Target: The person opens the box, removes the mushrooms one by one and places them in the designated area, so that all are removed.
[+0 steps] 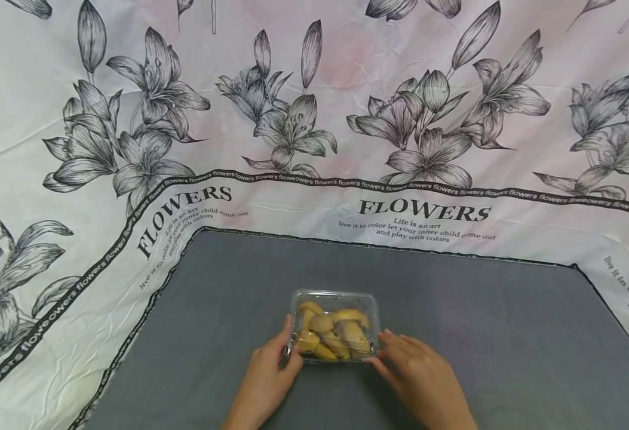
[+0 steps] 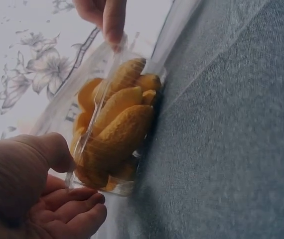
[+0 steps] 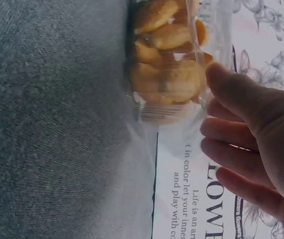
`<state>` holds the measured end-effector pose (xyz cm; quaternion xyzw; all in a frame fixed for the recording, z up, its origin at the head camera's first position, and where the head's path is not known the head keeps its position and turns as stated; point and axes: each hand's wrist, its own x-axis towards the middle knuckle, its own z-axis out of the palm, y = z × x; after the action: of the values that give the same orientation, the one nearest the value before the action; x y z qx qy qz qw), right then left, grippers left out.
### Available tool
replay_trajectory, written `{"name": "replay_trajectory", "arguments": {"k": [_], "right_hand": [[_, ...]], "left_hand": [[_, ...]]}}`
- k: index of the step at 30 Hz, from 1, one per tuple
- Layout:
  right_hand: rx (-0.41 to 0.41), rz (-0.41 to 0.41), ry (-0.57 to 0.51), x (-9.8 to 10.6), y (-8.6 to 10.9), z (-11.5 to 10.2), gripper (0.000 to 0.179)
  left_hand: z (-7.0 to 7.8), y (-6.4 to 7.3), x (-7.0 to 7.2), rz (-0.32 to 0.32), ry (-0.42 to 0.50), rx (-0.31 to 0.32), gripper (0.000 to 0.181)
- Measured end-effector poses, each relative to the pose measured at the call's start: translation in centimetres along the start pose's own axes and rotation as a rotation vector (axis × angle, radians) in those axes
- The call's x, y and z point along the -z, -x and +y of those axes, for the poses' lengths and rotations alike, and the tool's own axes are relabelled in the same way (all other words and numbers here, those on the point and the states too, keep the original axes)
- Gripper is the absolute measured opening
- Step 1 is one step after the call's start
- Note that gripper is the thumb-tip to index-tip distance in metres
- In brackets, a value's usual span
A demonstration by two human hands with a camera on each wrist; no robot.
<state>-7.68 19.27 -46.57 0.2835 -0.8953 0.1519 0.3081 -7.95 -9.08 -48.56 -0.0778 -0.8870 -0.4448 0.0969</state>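
A clear plastic clamshell box (image 1: 336, 294) sits on the grey cloth, its lid down over several golden-yellow, rounded pieces (image 1: 350, 334) that look like baked snacks. My left hand (image 1: 267, 376) pinches the box's left side, thumb toward the front corner and fingers along the side. At the right front corner, my right hand (image 1: 419, 370) pinches the rim between thumb and fingers. In the left wrist view the left thumb (image 2: 57, 152) presses on the rim seam. The right wrist view shows the right thumb (image 3: 221, 79) on the same seam, with the other fingers beneath it.
Grey cloth (image 1: 228, 286) covers the surface around the box. A white border printed with "FLOWERS" lettering (image 1: 424, 209) runs along its back and sides. Behind it the white fabric carries black line-drawn lilies (image 1: 292, 128).
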Motion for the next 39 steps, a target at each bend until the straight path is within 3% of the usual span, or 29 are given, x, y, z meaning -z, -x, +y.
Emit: {"name": "replay_trajectory", "arguments": {"k": [2, 5, 11, 17, 20, 24, 26, 29, 39], "right_hand": [[0.043, 0.035, 0.010, -0.2, -0.1, 0.0, 0.057], [0.082, 0.058, 0.026, -0.3, -0.3, -0.1, 0.055], [0.127, 0.086, 0.051, -0.4, -0.4, 0.0, 0.046], [0.163, 0.127, 0.069, -0.6, -0.8, 0.0, 0.044], [0.172, 0.153, 0.067, -0.4, -1.0, -0.2, 0.043], [0.140, 0.196, 0.054, 0.0, -1.7, -0.6, 0.043], [0.126, 0.214, 0.048, 0.3, -2.0, -0.7, 0.044], [0.114, 0.225, 0.041, 0.7, -2.5, -0.7, 0.044], [-0.041, 0.176, -0.025, 1.5, -3.5, -0.1, 0.038]], "left_hand": [[0.0, -0.1, -0.1, 0.003, -0.006, 0.002, 0.059], [-0.1, -0.2, -0.1, 0.010, -0.014, 0.003, 0.058], [0.1, -0.5, 0.2, -0.009, -0.022, 0.045, 0.037], [0.0, -0.5, 0.2, -0.001, -0.014, 0.060, 0.054], [0.0, -0.7, 0.2, 0.002, -0.001, 0.069, 0.043], [-0.2, -0.9, 0.1, 0.013, 0.006, 0.070, 0.050], [-0.3, -1.0, 0.1, 0.012, 0.018, 0.081, 0.062], [-0.4, -1.0, 0.2, -0.007, 0.034, 0.111, 0.064], [-0.2, -1.1, 0.2, -0.090, 0.065, 0.153, 0.066]]}}
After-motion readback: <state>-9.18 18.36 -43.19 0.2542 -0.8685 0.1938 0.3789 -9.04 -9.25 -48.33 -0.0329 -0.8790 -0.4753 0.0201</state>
